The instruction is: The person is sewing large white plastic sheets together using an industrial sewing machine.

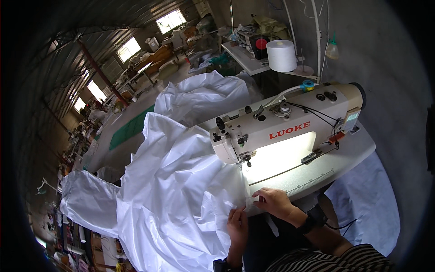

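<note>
A large sheet of white fabric (174, 181) lies in loose folds over the left of the sewing table, its right edge running up to the needle area of a white sewing machine (290, 127). At the near edge of that fabric, my left hand (237, 222) is closed on it with bent fingers. My right hand (274, 202) is just to the right and a little farther off, over the table's front edge. Its thumb and forefinger pinch the fabric's edge. The exact grip of both hands is small in view. A narrow white strip (272, 225) hangs below my right hand.
A thread cone (281, 55) stands on a holder behind the machine. More white cloth (204, 93) is heaped beyond the table, and pale cloth (369, 204) hangs at the right. A black cable (342, 226) runs near my right wrist. A grey wall (385, 59) borders the right side.
</note>
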`<action>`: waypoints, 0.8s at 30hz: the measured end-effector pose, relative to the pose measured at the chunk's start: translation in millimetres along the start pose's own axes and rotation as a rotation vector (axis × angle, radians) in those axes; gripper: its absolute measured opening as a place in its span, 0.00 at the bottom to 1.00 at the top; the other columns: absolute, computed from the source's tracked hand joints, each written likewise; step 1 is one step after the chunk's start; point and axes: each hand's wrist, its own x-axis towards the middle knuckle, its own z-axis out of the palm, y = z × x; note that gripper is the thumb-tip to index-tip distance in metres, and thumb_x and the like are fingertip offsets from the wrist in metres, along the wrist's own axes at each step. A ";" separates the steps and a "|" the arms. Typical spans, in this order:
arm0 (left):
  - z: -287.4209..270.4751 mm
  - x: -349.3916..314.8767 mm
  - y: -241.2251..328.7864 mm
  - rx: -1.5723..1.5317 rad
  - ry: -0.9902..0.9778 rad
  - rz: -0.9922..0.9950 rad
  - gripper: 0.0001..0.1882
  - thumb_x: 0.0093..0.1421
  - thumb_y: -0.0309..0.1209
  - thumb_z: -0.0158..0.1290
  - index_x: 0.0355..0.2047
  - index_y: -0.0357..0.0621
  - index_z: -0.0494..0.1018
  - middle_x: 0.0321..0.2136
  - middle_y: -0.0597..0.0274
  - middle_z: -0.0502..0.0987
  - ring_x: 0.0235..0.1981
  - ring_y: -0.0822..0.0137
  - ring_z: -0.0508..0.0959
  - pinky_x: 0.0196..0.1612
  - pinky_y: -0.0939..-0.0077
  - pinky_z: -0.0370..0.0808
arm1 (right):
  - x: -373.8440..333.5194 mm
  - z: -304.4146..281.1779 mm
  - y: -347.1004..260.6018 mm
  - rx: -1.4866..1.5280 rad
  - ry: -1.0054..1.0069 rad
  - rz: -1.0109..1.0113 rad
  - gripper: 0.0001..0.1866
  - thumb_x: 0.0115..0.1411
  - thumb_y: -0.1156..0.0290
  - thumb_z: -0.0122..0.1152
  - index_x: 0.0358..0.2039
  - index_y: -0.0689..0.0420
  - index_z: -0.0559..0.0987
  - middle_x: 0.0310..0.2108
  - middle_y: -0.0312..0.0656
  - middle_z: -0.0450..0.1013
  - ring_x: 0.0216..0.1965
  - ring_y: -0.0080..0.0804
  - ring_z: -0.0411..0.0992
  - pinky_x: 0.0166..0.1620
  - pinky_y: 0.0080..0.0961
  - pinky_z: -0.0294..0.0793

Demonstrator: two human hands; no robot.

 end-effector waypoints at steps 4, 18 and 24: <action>6.9 2.9 -8.3 0.052 0.004 0.001 0.11 0.60 0.23 0.50 0.42 0.38 0.78 0.33 0.47 0.77 0.31 0.52 0.79 0.33 0.65 0.74 | 4.5 15.7 2.1 -0.019 0.084 -0.055 0.11 0.56 0.61 0.64 0.36 0.52 0.79 0.27 0.37 0.76 0.30 0.37 0.77 0.35 0.31 0.75; 22.7 23.2 0.9 0.333 0.179 0.044 0.08 0.57 0.30 0.57 0.34 0.39 0.80 0.29 0.50 0.81 0.29 0.51 0.81 0.32 0.64 0.76 | 11.8 18.1 -1.7 0.079 0.167 -0.024 0.14 0.56 0.61 0.63 0.39 0.53 0.74 0.27 0.39 0.76 0.29 0.37 0.77 0.32 0.32 0.75; 34.0 34.5 0.6 0.305 0.270 0.052 0.06 0.55 0.30 0.59 0.30 0.41 0.80 0.26 0.53 0.81 0.26 0.51 0.80 0.31 0.63 0.76 | 14.2 24.2 8.0 0.030 0.242 -0.105 0.10 0.58 0.63 0.61 0.35 0.55 0.75 0.29 0.41 0.76 0.29 0.40 0.77 0.33 0.33 0.76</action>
